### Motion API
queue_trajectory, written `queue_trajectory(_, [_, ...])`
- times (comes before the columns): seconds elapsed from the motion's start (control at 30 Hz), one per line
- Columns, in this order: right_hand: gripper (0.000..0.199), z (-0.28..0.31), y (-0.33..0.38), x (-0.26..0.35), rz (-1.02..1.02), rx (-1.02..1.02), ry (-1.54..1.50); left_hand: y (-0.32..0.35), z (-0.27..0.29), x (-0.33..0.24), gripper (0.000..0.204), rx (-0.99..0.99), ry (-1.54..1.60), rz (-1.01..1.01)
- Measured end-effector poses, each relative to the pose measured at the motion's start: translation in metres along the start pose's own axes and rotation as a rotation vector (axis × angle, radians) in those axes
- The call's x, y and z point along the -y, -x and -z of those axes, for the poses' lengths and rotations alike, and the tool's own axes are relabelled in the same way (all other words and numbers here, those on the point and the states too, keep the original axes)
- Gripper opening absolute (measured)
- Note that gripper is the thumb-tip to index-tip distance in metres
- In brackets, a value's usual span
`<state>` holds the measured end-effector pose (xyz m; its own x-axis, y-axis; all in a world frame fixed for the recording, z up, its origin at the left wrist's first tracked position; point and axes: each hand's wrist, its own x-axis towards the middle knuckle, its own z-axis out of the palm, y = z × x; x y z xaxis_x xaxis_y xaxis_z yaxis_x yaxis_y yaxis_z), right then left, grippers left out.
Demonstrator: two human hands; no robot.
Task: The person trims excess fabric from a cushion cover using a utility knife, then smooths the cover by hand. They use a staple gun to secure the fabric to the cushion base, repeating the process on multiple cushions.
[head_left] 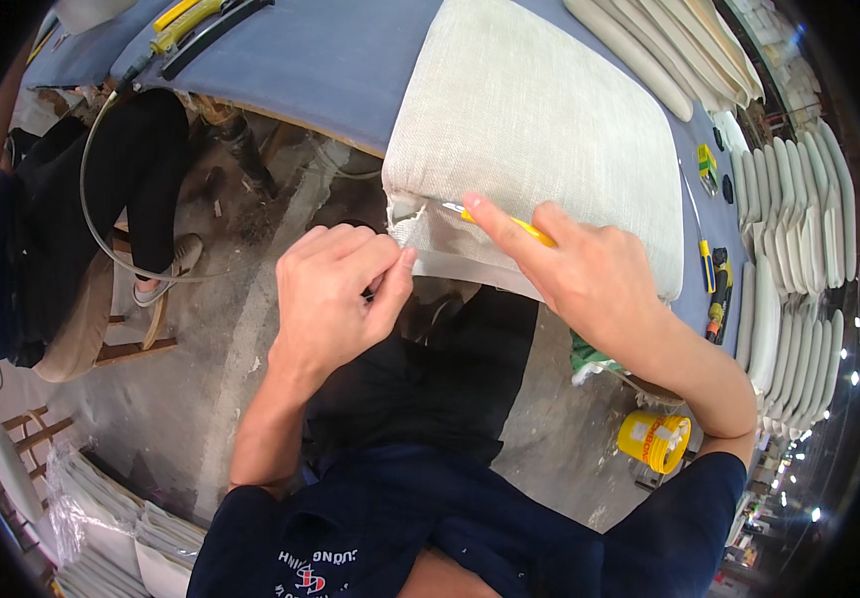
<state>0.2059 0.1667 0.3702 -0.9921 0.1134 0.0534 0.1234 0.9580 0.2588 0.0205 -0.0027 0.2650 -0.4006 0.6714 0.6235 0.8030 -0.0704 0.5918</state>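
Note:
A cream woven-fabric seat cushion [539, 110] lies at the table's near edge, its front left corner toward me. Loose fabric with a pale strip [465, 267] hangs along its near side, and the corner is folded open. My left hand [335, 284] is closed, pinching the fabric edge beside that corner between thumb and fingers. In my right hand [589, 264] is a yellow utility knife [532, 232], index finger stretched along it. Its thin metal tip points left and lies against the cushion fabric near the corner. The fingertips of my left hand partly hide the pinched edge.
Blue-grey cloth covers the table [300, 75]. A staple gun [178, 30] with an air hose lies at far left. On the right are a screwdriver [706, 261] and a small yellow-green box [708, 169]. Stacked cushions [799, 199] stand beyond. A person [101, 199] sits at left; a yellow bucket [652, 442] is on the floor.

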Motion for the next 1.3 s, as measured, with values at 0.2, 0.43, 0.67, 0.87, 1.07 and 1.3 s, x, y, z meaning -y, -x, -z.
queue_trajectory(0.2, [0.08,-0.005,0.022,-0.009,-0.015,0.07,-0.029,0.007,0.012,-0.014,0.022,0.11,0.106,-0.065])
queue_trajectory(0.43, [0.075,-0.008,0.064,-0.028,-0.071,0.028,0.028,0.015,0.015,-0.034,0.022,0.15,0.247,-0.132])
queue_trajectory(0.67, [0.071,-0.006,0.067,-0.034,-0.069,0.001,0.019,0.021,-0.014,-0.044,0.028,0.195,0.752,0.013])
queue_trajectory(0.87, [0.072,0.002,0.099,-0.043,-0.131,0.138,0.071,0.016,0.0,-0.041,0.039,0.0,0.812,0.068])
queue_trajectory(1.07, [0.066,0.001,0.151,-0.075,-0.199,0.142,0.057,0.015,0.017,-0.067,0.044,-0.026,0.802,-0.02])
queue_trajectory(1.3, [0.05,0.01,0.212,-0.123,-0.297,0.223,0.062,0.016,0.036,-0.088,0.053,-0.024,0.916,-0.124])
